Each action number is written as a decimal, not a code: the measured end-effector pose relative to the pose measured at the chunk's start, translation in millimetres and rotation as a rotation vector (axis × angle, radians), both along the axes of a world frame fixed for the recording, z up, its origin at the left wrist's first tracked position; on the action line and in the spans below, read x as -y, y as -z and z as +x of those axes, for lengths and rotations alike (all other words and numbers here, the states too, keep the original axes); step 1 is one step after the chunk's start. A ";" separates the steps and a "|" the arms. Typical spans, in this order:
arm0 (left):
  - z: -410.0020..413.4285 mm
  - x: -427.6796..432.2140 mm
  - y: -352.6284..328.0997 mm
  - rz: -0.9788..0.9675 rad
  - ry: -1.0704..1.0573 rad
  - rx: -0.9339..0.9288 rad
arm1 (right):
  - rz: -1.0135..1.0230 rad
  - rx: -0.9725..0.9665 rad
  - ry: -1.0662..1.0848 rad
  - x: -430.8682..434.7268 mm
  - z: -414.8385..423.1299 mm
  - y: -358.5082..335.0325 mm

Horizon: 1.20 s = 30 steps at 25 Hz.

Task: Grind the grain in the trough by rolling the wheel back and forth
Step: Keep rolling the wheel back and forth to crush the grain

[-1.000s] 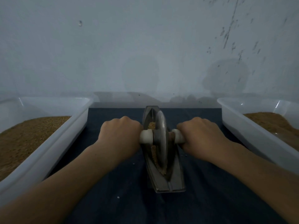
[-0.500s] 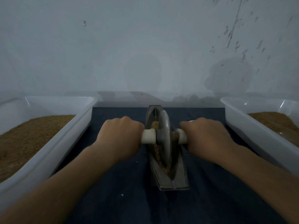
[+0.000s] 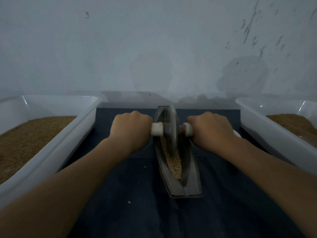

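The metal wheel [image 3: 171, 133] was seen standing upright on its edge in the far half of the boat-shaped trough [image 3: 188, 182]. The trough was laid lengthwise on a dark blue cloth [image 3: 133, 200] spread over the bench [image 3: 130, 102]. A strip of brown grain [image 3: 174, 162] was seen lying in the groove on the near side of the wheel. White handles [image 3: 157, 131] were fitted on both sides of the wheel's axle. The left one was gripped by the left hand [image 3: 131, 129], its fingers curled tightly round it. The right one was held in the same closed fist by the right hand [image 3: 211, 130]. A white plastic tub [image 3: 68, 140] was set left of the cloth and a second tub [image 3: 267, 134] right of it, each holding a brown granular fill [image 3: 25, 140]. A scuffed pale wall [image 3: 154, 48] was seen behind.
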<state>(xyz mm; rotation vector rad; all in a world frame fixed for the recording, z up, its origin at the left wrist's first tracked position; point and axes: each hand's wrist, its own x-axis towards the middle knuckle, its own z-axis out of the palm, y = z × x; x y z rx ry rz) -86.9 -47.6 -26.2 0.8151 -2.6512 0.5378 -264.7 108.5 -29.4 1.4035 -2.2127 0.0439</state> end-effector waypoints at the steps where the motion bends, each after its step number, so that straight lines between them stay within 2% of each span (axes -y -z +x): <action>1: 10.3 -6.6 3.1 -0.045 0.020 -0.008 | -0.015 -0.041 -0.032 -13.6 4.8 4.9; 4: 30.9 -18.0 4.5 -0.144 0.085 -0.033 | -0.057 -0.144 -0.086 -40.5 16.7 7.6; 6: 26.5 -16.1 6.4 -0.128 0.061 -0.029 | -0.030 -0.143 -0.050 -34.5 15.4 4.2; 11: -24.8 12.0 -3.7 -0.028 -0.029 -0.042 | -0.019 0.143 0.060 26.3 -8.1 -6.7; 14: -29.4 7.2 -12.3 -0.053 -0.030 -0.020 | -0.032 0.177 0.075 23.2 -7.3 -4.1; 16: -10.5 -1.8 -2.6 -0.062 0.018 -0.036 | -0.026 0.102 0.039 1.6 0.1 3.5; 19: 28.0 -17.7 11.2 -0.115 0.095 -0.085 | -0.088 -0.167 -0.070 -32.2 19.8 3.2; 20: 33.6 -19.9 10.2 -0.156 0.110 -0.097 | -0.086 -0.195 -0.067 -38.1 24.6 -0.2; 22: 28.1 -17.5 7.7 -0.161 0.095 -0.091 | -0.020 -0.141 -0.026 -36.1 22.6 -0.4; 27: -26.8 12.1 0.5 -0.071 -0.012 -0.068 | 0.012 0.165 0.093 24.8 -4.4 -8.6; 30: -33.4 10.9 -11.6 -0.068 -0.035 -0.013 | 0.031 0.198 0.103 30.6 -7.2 -12.8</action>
